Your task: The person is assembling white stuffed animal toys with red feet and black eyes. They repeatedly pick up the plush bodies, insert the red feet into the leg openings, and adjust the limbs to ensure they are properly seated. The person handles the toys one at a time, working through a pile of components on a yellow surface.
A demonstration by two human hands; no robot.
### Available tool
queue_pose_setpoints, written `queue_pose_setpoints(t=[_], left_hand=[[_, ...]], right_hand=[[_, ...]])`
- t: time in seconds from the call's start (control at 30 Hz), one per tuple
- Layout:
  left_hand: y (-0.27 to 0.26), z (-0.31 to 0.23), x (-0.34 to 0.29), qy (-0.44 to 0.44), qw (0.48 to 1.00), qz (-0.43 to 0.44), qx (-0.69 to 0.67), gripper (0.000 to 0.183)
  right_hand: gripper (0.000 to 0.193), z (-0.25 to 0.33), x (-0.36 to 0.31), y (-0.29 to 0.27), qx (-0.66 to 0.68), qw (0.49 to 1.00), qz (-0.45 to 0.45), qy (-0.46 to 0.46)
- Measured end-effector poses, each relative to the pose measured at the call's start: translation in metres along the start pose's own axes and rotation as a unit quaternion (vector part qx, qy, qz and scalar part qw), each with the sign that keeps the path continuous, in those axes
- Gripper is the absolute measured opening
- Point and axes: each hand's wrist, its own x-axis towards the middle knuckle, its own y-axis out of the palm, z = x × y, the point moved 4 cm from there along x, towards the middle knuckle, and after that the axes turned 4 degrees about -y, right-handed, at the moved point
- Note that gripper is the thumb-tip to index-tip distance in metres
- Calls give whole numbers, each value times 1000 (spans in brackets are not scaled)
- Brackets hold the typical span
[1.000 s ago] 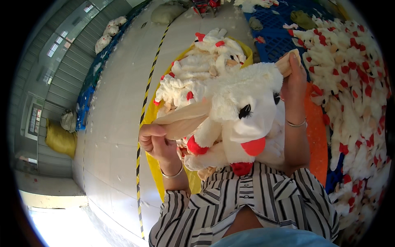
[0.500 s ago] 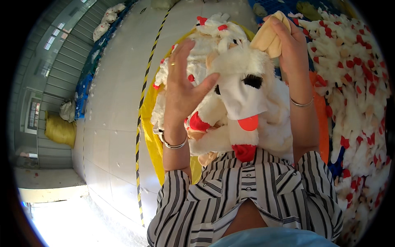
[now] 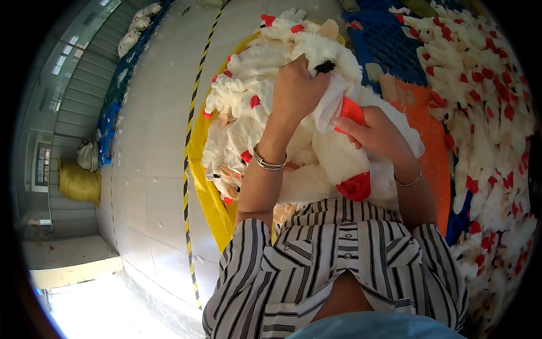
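Observation:
A limp white plush animal skin (image 3: 339, 155) lies in front of me, with a black eyelash patch (image 3: 325, 66), a beige ear (image 3: 329, 29) at its far end and a red foot (image 3: 355, 186) close to my shirt. My left hand (image 3: 296, 93) is closed on the fur of its head, beside the lashes. With thumb and fingers, my right hand (image 3: 375, 135) pinches the red tongue piece (image 3: 353, 110) at the muzzle. Part of the face is hidden behind my left hand.
More white plush skins with red tips (image 3: 243, 85) are heaped to the left over a yellow sheet (image 3: 206, 192). Another large heap (image 3: 480, 141) lies at the right, past an orange sheet (image 3: 420, 124) and a blue pallet (image 3: 387, 42). Striped tape (image 3: 188, 169) runs along the floor.
My right hand has let go of the beige ear and come down to the red tongue piece. My left hand, open before, has closed on the head, which is now turned and bunched.

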Motion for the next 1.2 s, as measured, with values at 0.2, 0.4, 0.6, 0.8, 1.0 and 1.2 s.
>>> queue_pose_setpoints(t=[0.2,0.4,0.6,0.8,1.0,1.2], left_hand=[[4,20,15,-94,986,64,-123,38],[-3,30,10,-73,961,109,-242,45],[2,89,-93,-96,969,224,-41,67],[-25,114,-139,-279,932,227,-39,55],[-59,154,-137,-186,976,45,-99,23],[-41,101,-135,-63,992,99,-41,27]], right_hand=[[39,55,-27,-28,229,953,-63,-186],[42,27,42,-59,239,934,-2,-266],[51,-68,-8,-27,90,986,61,-122],[61,-68,-63,-8,-282,951,-6,-124],[37,-110,-71,-60,-238,957,-151,-65],[27,-110,-76,-109,-212,943,-255,12]])
